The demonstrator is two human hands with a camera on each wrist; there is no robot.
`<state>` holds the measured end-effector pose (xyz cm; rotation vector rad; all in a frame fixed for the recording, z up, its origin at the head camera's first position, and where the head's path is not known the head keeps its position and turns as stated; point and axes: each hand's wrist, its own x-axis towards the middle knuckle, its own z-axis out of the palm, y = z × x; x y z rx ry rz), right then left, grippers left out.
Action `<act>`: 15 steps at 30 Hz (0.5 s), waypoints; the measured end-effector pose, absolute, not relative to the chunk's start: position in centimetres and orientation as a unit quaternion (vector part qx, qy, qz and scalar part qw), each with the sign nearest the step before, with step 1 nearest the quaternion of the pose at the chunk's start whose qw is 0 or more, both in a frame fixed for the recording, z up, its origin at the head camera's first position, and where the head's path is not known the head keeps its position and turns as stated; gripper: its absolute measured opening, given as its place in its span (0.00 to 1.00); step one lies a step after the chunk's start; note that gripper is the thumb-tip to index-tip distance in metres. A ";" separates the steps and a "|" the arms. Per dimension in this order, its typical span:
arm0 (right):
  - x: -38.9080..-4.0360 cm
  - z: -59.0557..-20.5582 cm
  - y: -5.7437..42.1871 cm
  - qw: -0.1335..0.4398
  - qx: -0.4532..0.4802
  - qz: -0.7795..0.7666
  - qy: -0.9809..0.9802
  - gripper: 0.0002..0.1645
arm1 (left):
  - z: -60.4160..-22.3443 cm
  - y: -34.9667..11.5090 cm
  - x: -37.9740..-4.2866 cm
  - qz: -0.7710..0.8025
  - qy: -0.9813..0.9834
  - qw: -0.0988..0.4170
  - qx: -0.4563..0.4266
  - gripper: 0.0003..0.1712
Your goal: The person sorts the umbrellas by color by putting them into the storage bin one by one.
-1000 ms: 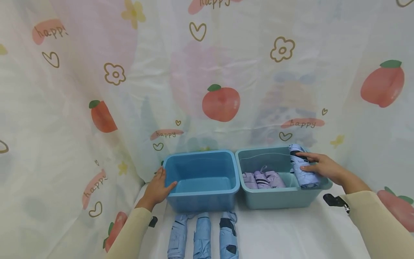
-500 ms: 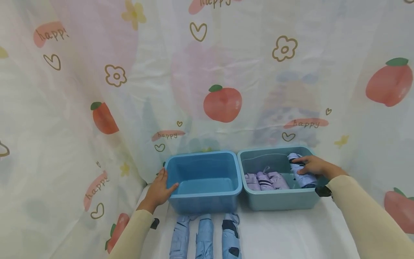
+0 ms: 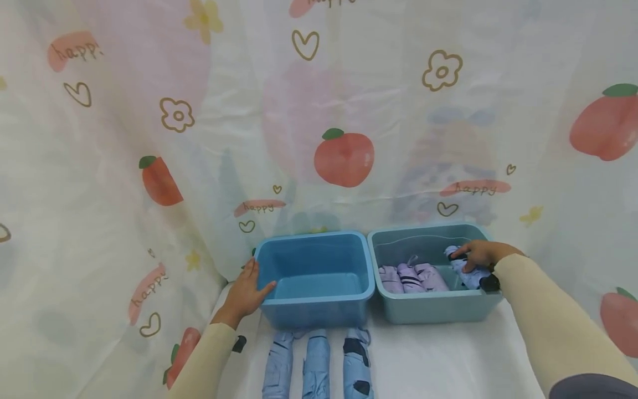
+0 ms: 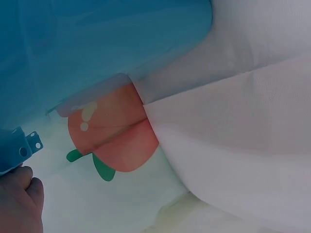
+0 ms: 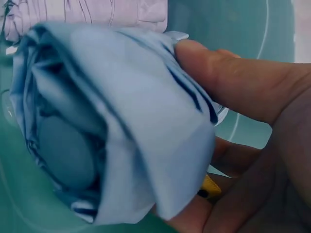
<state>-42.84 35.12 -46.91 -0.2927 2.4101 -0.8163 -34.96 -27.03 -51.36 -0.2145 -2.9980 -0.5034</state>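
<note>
In the head view, my right hand [image 3: 482, 254] grips a light-blue folded umbrella [image 3: 471, 276] inside the teal bin [image 3: 433, 306]. The right wrist view shows the bundled end of this umbrella [image 5: 136, 111] close up, with thumb and fingers around its side. Left of it in the bin lie several lavender folded umbrellas [image 3: 411, 279] side by side. My left hand [image 3: 244, 291] rests at the left rim of the blue bin [image 3: 314, 313], its thumb over the front corner. Only part of that hand shows in the left wrist view.
Three blue folded umbrellas [image 3: 315, 366] lie in a row on the white table surface [image 3: 428, 360], in front of the blue bin. A fruit-printed curtain [image 3: 344, 88] hangs close behind both bins. The bins stand side by side.
My right hand has lowered the light-blue umbrella from above the teal bin's right rim down into the bin. My left hand has stayed at the blue bin.
</note>
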 end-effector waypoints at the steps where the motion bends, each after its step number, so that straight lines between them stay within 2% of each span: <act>1: -42.9 -46.9 35.0 0.282 -0.112 -0.300 0.905 0.33 | -51.4 -27.1 -35.0 -0.164 -0.983 0.047 -0.071 0.57; 15: -45.2 -50.8 34.6 0.250 -0.171 -0.191 0.934 0.27 | -51.9 -27.4 -35.3 -0.164 -0.982 0.061 -0.076 0.56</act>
